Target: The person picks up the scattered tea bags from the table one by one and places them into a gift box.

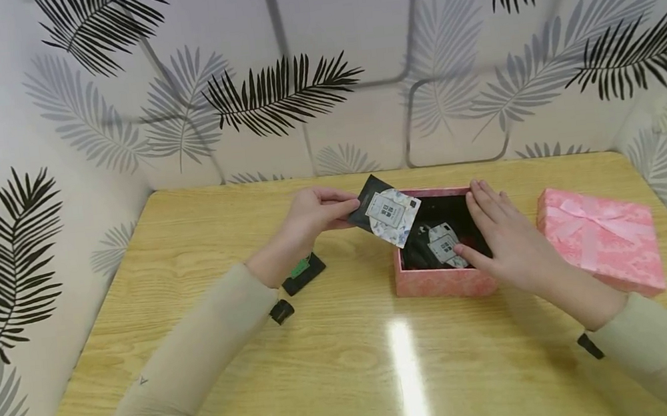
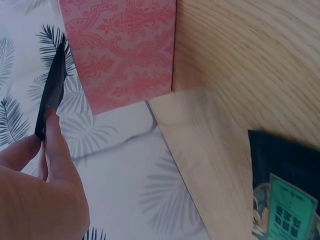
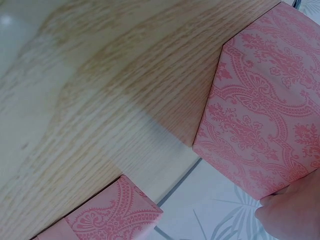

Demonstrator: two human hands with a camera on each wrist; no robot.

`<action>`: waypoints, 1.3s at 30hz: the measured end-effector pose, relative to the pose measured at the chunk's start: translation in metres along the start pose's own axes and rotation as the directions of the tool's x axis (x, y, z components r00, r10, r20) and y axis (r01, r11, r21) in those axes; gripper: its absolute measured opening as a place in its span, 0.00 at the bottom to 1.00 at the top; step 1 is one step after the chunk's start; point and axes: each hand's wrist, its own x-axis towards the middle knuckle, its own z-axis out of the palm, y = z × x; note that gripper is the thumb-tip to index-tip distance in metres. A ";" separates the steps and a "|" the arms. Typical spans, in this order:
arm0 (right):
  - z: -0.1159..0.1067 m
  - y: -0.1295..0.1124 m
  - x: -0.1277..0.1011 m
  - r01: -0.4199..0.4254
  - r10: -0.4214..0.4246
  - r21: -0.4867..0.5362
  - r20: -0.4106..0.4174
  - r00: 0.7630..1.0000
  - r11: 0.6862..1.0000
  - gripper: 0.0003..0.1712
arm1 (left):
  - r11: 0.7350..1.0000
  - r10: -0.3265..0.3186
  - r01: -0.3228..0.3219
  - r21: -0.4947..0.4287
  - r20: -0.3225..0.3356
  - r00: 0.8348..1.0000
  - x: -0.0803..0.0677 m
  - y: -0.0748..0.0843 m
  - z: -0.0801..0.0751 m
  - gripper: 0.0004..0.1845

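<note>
Pinched by its edge between the thumb and fingers of my left hand [image 1: 318,211] is a flat black packet [image 1: 387,211] with a white floral label. It hangs tilted over the left rim of an uncovered pink box [image 1: 444,283]; the left wrist view shows the packet edge-on. Inside the box lie another labelled packet [image 1: 447,245] and other dark things, partly hidden. My right hand [image 1: 514,244] rests at the box's right side with its fingers straight, the thumb reaching over the opening.
A pink patterned lid [image 1: 604,235] with a ribbon bow lies right of the box. On the wooden table [image 1: 325,369], near my left forearm, are a black packet with a green label [image 2: 287,192] and a small black object [image 1: 282,311]. A leaf-patterned wall covering [image 1: 350,126] stands behind.
</note>
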 end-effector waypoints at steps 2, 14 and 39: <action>0.001 0.000 -0.001 0.001 -0.001 0.001 -0.003 1.000 1.000 0.55 | 1.000 0.005 -0.005 -0.015 0.010 1.000 0.003 0.000 0.007 0.15; 0.003 0.002 -0.001 0.016 -0.016 0.004 -0.031 0.999 1.000 0.54 | 1.000 0.013 -0.013 0.025 0.007 1.000 0.019 0.001 0.037 0.12; 0.001 -0.001 0.001 -0.005 0.005 -0.001 -0.004 1.000 1.000 0.55 | 0.679 0.266 -0.352 0.644 0.231 0.936 0.028 0.007 0.082 0.06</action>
